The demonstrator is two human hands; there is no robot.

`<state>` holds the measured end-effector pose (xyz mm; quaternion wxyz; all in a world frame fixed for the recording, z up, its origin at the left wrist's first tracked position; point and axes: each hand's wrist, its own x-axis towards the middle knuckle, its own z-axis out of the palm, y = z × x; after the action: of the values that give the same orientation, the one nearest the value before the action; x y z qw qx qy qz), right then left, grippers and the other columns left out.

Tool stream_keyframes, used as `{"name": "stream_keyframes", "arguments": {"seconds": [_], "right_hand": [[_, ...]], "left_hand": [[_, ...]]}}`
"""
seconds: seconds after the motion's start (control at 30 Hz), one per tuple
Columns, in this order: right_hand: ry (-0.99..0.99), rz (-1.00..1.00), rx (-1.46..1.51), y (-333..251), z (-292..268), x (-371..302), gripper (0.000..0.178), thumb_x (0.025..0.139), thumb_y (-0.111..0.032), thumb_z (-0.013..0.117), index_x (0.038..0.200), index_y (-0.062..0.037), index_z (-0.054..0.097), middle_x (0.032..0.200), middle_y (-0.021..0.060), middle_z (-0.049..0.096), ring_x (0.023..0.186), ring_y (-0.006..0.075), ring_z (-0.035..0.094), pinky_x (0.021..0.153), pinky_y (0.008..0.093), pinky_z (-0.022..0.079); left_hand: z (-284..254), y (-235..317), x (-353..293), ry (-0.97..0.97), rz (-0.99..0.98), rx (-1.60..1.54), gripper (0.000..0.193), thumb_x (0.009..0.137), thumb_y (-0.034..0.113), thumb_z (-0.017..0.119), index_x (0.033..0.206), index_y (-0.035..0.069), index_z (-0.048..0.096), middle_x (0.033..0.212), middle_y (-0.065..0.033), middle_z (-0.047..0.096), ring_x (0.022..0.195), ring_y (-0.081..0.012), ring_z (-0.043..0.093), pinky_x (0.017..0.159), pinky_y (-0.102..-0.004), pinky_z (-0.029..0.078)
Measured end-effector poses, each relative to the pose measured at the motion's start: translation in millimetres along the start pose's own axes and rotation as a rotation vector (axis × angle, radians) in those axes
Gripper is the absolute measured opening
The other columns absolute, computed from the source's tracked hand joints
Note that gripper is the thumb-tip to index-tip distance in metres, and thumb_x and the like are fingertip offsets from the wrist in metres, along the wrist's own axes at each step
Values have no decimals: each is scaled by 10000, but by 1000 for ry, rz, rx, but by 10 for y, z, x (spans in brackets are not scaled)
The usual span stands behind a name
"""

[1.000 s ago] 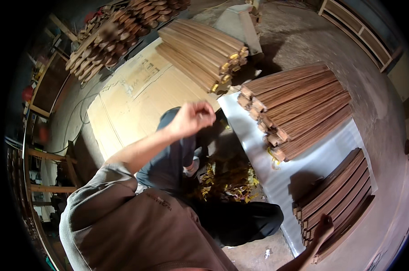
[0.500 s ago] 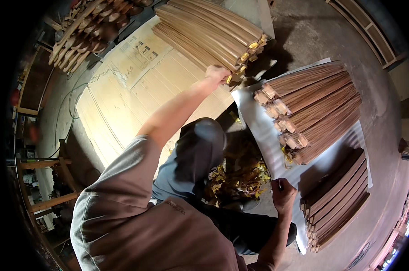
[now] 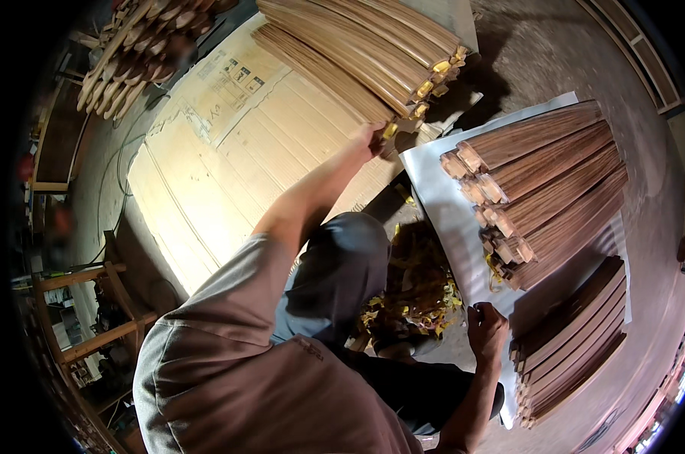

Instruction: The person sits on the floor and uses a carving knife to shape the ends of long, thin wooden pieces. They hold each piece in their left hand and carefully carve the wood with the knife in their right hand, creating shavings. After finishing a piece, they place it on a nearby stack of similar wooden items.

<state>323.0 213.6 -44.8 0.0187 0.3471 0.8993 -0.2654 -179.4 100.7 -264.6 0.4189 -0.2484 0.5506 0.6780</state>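
My left hand (image 3: pixel 368 141) reaches forward to the near end of a stack of long curved wooden slats (image 3: pixel 342 57). Its fingers are closed around the end of the nearest slat (image 3: pixel 358 104), beside a piece of yellow tape (image 3: pixel 390 131). More yellow tape wraps other slat ends along that stack. Held low at the right, my right hand (image 3: pixel 488 327) is closed, thumb against fingers. Whatever it may hold is too small to make out. Between my legs and a white sheet (image 3: pixel 448 193) lies a pile of yellow and brown tape scraps (image 3: pixel 414 291).
Brown cardboard (image 3: pixel 229 163) lies under the taped stack. On the white sheet rest wooden slats with bare, stepped ends (image 3: pixel 547 181) and darker curved pieces (image 3: pixel 577 333). Carved wooden parts (image 3: pixel 134 57) are heaped at the far left. A wooden frame (image 3: pixel 96 344) stands left.
The whole view has shifted slightly. My left hand has moved a little nearer to me, still at the slat's end. My right hand stays low and closed.
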Motion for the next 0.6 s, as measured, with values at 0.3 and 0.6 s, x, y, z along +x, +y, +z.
{"name": "stream_keyframes", "arguments": {"seconds": [0.3, 0.6], "right_hand": [[51, -186, -10, 46, 82, -96, 121, 844, -114, 721, 847, -25, 639, 743, 200, 665, 701, 418, 658, 612, 442, 512], [-45, 4, 1005, -937, 138, -237, 239, 979, -184, 679, 1062, 40, 678, 839, 66, 707, 664, 87, 589, 604, 250, 482]], "left_hand": [[-374, 738, -1520, -377, 102, -376, 372, 919, 275, 716, 1187, 34, 628, 1128, -125, 703, 1002, -230, 675, 895, -368, 576], [-172, 272, -3984, -600, -42, -480, 407, 964, 290, 671, 1265, 19, 632, 1214, -111, 703, 1092, -228, 670, 920, -362, 565]]}}
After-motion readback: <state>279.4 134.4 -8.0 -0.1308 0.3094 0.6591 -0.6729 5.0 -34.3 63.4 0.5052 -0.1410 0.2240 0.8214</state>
